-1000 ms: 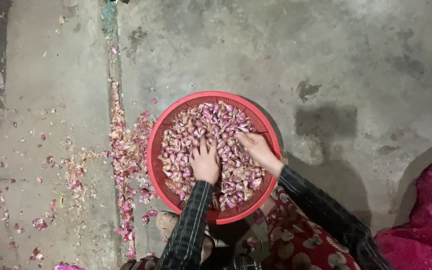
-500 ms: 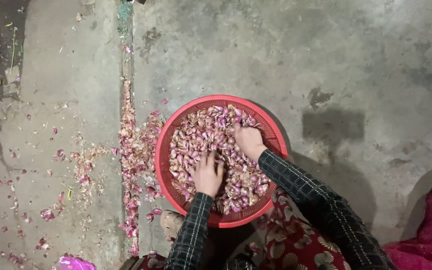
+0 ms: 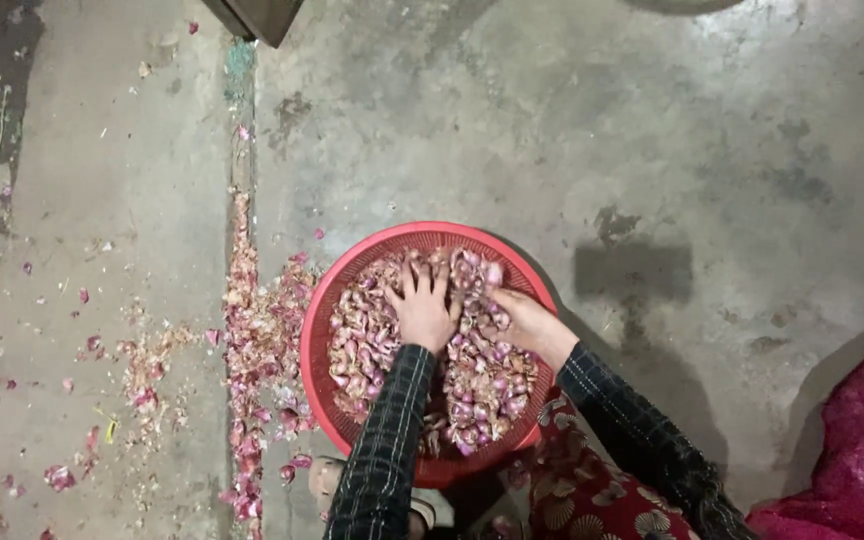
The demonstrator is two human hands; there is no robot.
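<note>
while the red basket [image 3: 324, 330] held pink shallots [image 3: 482, 385], the left hand [image 3: 424, 312] lay spread flat on them and the right hand [image 3: 517, 322] cupped some loosely.

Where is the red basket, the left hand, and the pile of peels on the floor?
red basket [image 3: 324, 300]: head view, left rim.
left hand [image 3: 422, 312]: head view, back of hand.
pile of peels [image 3: 257, 330]: head view, middle of the heap.

Bare concrete floor [image 3: 572, 130] – a yard or shed, peelings [image 3: 252, 330] strewn.
</note>
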